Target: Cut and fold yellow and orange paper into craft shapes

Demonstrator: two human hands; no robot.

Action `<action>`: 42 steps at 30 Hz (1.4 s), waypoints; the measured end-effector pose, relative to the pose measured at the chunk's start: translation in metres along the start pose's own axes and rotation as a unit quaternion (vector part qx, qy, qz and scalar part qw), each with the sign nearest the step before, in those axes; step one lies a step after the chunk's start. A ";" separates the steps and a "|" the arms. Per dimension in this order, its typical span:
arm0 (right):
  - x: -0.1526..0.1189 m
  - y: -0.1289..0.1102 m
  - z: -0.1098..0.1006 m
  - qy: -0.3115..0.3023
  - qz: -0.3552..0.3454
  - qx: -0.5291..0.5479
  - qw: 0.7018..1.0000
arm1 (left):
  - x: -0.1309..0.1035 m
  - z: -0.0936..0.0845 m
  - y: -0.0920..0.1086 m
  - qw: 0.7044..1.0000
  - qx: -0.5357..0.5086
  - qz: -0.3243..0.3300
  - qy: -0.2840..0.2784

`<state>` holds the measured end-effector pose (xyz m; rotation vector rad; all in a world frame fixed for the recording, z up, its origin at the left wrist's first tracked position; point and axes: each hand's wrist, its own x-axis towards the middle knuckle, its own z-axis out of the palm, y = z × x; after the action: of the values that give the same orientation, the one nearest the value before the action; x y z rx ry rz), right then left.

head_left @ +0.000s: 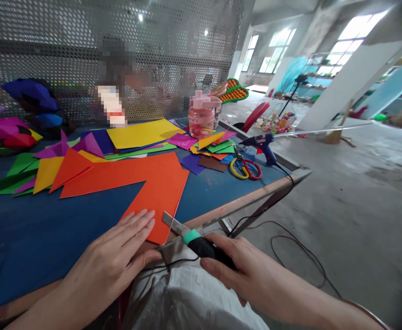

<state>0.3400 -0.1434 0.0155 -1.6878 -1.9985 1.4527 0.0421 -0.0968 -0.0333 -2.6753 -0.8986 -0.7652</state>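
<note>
An orange sheet [160, 190] with an angled outline lies on the blue tabletop [25, 238] and reaches the front edge. My left hand [118, 250] rests flat on its lower corner, fingers stretched out and holding nothing. The knife [201, 245], with a black and mint-green handle, is wrapped in the fingers of my right hand [233, 266]. Its flat metal blade lies over the sheet's right edge, just right of my left fingertips. Whether the blade passes under any layer cannot be seen.
Scissors [245, 168] and a blue glue gun [264, 147] lie at the right edge, its cord hanging down. Behind are paper scraps [213, 163], a pink jug [201, 114], a yellow sheet [142, 134] and folded coloured paper [48, 174]. Perforated metal mesh [173, 36] stands behind the table.
</note>
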 end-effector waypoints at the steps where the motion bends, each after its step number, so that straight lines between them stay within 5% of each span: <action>1: -0.001 0.000 0.000 0.004 0.000 -0.002 1.000 | 0.000 0.000 0.000 1.000 -0.001 -0.001 -0.002; 27: -0.009 -0.009 -0.008 0.029 0.017 -0.016 0.999 | -0.003 -0.002 -0.009 1.000 -0.002 0.023 0.022; 34: -0.007 -0.012 -0.007 0.035 0.001 -0.030 0.999 | 0.011 0.005 0.017 0.995 0.093 -0.005 0.041; 42: -0.006 -0.013 -0.007 0.039 -0.016 -0.044 0.998 | 0.012 0.006 0.021 0.989 0.118 0.072 0.055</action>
<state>0.3378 -0.1431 0.0309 -1.7105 -2.0664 1.2862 0.0653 -0.1052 -0.0323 -2.4351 -0.7109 -0.7162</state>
